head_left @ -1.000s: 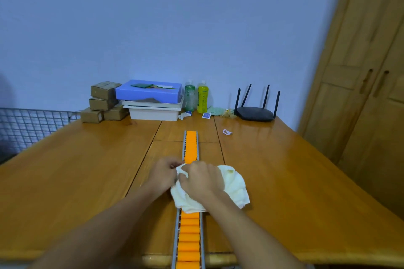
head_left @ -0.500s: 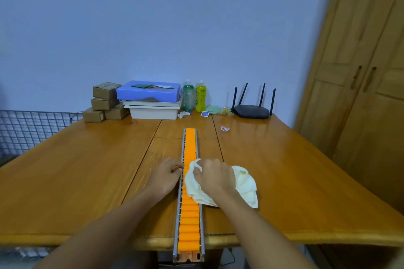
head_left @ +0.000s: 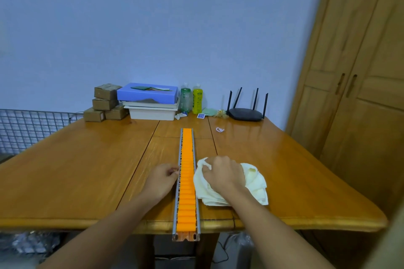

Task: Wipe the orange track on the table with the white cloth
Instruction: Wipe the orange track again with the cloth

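The orange track [head_left: 187, 181] lies down the middle of the wooden table [head_left: 76, 170], running from the near edge, where its end juts slightly past the tabletop, straight towards the far side, with a grey metal rail along each flank. The white cloth [head_left: 255, 183] sits bunched on the table just right of the track; its left edge touches the right rail, and the orange rollers themselves are uncovered. The right hand [head_left: 223, 174] rests on top of the cloth with its fingers curled down into the fabric, gripping a raised fold at the far-left corner, so the track lies just left of those fingertips. The left hand [head_left: 161, 179] is on the table on the other side, knuckles up, its bent fingers [head_left: 172, 171] drawn together with their tips against the left rail; whether they pinch the rail or only touch it I cannot tell. Along the far edge, by the blue wall, stand stacked cardboard boxes [head_left: 105, 102], a blue box [head_left: 148, 94] on a white tray [head_left: 152, 112], a green bottle [head_left: 185, 99], a yellow bottle [head_left: 197, 99] and a black router [head_left: 246, 113]. A wire grid [head_left: 26, 126] stands at the far left, and wooden cupboard doors [head_left: 360, 94] fill the right.
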Motion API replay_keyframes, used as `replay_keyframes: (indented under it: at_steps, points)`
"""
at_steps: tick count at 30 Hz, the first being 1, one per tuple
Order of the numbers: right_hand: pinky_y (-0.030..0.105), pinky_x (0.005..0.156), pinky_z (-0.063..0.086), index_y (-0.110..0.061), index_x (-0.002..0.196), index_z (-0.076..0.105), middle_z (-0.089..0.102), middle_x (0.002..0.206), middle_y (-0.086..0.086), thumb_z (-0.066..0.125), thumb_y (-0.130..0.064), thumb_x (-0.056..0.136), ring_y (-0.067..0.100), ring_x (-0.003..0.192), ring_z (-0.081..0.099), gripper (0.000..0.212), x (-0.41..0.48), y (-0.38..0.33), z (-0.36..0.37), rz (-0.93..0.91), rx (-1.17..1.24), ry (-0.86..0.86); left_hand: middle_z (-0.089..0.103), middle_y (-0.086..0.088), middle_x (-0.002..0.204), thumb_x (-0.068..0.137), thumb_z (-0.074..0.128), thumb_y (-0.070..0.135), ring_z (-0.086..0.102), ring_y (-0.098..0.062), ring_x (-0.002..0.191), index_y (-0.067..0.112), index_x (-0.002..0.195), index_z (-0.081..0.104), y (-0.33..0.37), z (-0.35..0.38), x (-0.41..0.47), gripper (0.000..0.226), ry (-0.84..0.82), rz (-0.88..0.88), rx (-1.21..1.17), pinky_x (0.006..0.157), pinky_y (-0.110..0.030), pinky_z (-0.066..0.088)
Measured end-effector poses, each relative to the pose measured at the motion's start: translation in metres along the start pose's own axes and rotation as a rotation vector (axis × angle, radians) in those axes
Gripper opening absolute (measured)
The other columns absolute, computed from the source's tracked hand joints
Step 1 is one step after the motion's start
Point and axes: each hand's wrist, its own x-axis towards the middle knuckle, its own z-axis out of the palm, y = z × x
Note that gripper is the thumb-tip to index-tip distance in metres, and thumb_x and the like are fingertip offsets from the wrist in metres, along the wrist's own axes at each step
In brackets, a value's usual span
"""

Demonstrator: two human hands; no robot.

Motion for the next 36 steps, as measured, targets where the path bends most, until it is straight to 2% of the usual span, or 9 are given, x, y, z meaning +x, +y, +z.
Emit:
replay_keyframes:
  at_steps: [5, 7, 9, 13, 17, 20, 24, 28, 36]
  points:
    - [0.029, 0.051, 0.03, -0.028, 0.073, 0.057, 0.053, 0.07, -0.003, 0.053, -0.037, 0.093, 0.028, 0.07, 0.056, 0.022, -0.011, -0.036, -0.004, -0.082, 0.069, -0.004, 0.073, 0.007, 0.095, 0.1, 0.061, 0.026, 0.064, -0.007, 0.086, 0.023, 0.123, 0.073, -0.004, -0.005, -0.019, 0.027, -0.001, -0.017, -0.048, 0.069, -0.022, 0.046]
    - [0.029, 0.056, 0.037, -0.032, 0.092, 0.073, 0.066, 0.083, 0.0, 0.053, -0.038, 0.094, 0.03, 0.079, 0.064, 0.02, -0.018, -0.046, 0.002, -0.111, 0.076, -0.027, 0.073, 0.002, 0.086, 0.099, 0.062, 0.027, 0.064, -0.012, 0.078, 0.025, 0.117, 0.076, -0.003, -0.007, -0.026, 0.022, -0.009, -0.006, -0.08, 0.065, -0.025, 0.045]
    - [0.031, 0.063, 0.044, -0.029, 0.113, 0.075, 0.072, 0.097, 0.002, 0.053, -0.04, 0.095, 0.03, 0.089, 0.067, 0.03, -0.025, -0.051, 0.009, -0.119, 0.053, -0.059, 0.074, -0.001, 0.082, 0.096, 0.066, 0.026, 0.064, -0.016, 0.075, 0.026, 0.106, 0.078, -0.001, -0.009, -0.033, 0.016, -0.014, -0.003, -0.11, 0.065, -0.029, 0.046]
    - [0.034, 0.068, 0.05, -0.028, 0.122, 0.072, 0.072, 0.107, 0.003, 0.052, -0.042, 0.098, 0.028, 0.092, 0.067, 0.035, -0.035, -0.051, 0.012, -0.134, -0.028, -0.053, 0.074, 0.008, 0.086, 0.095, 0.069, 0.024, 0.067, -0.009, 0.082, 0.024, 0.11, 0.077, 0.001, -0.014, -0.043, 0.017, -0.028, -0.009, -0.112, 0.065, -0.021, 0.045]
    - [0.032, 0.06, 0.041, -0.021, 0.112, 0.073, 0.069, 0.097, 0.004, 0.051, -0.04, 0.1, 0.027, 0.08, 0.062, 0.032, -0.041, -0.047, 0.002, -0.165, -0.14, -0.043, 0.071, 0.006, 0.091, 0.096, 0.069, 0.032, 0.063, -0.01, 0.086, 0.021, 0.116, 0.075, 0.004, -0.015, -0.048, 0.024, -0.007, -0.037, -0.053, 0.066, -0.022, 0.042]
    - [0.033, 0.062, 0.047, -0.02, 0.107, 0.072, 0.068, 0.092, 0.003, 0.049, -0.04, 0.1, 0.026, 0.078, 0.063, 0.032, -0.048, -0.039, -0.004, -0.16, -0.194, -0.036, 0.072, 0.006, 0.099, 0.097, 0.067, 0.034, 0.063, -0.01, 0.092, 0.02, 0.116, 0.075, 0.007, -0.01, -0.05, 0.025, 0.002, -0.073, -0.016, 0.069, -0.024, 0.045]
    - [0.032, 0.061, 0.041, -0.019, 0.107, 0.072, 0.07, 0.093, 0.004, 0.049, -0.039, 0.1, 0.025, 0.072, 0.056, 0.031, -0.059, -0.025, -0.011, -0.113, -0.178, -0.042, 0.071, 0.001, 0.112, 0.1, 0.062, 0.033, 0.06, -0.01, 0.097, 0.017, 0.121, 0.072, 0.014, -0.007, -0.057, 0.028, 0.007, -0.081, 0.056, 0.068, -0.021, 0.042]
    - [0.032, 0.06, 0.043, -0.015, 0.099, 0.072, 0.068, 0.087, 0.004, 0.048, -0.039, 0.1, 0.027, 0.076, 0.064, 0.034, -0.069, -0.012, -0.015, -0.088, -0.201, -0.052, 0.07, 0.003, 0.108, 0.1, 0.062, 0.029, 0.061, -0.009, 0.098, 0.017, 0.121, 0.072, 0.011, -0.009, -0.062, 0.026, -0.016, -0.079, 0.032, 0.069, -0.022, 0.043]
    - [0.035, 0.07, 0.051, -0.027, 0.122, 0.071, 0.072, 0.105, 0.004, 0.047, -0.044, 0.098, 0.03, 0.091, 0.067, 0.038, -0.084, -0.027, -0.03, -0.082, -0.063, 0.016, 0.07, 0.002, 0.106, 0.098, 0.066, 0.029, 0.064, -0.012, 0.098, 0.023, 0.119, 0.072, 0.012, -0.012, -0.081, 0.023, -0.017, -0.087, -0.052, 0.074, -0.026, 0.049]
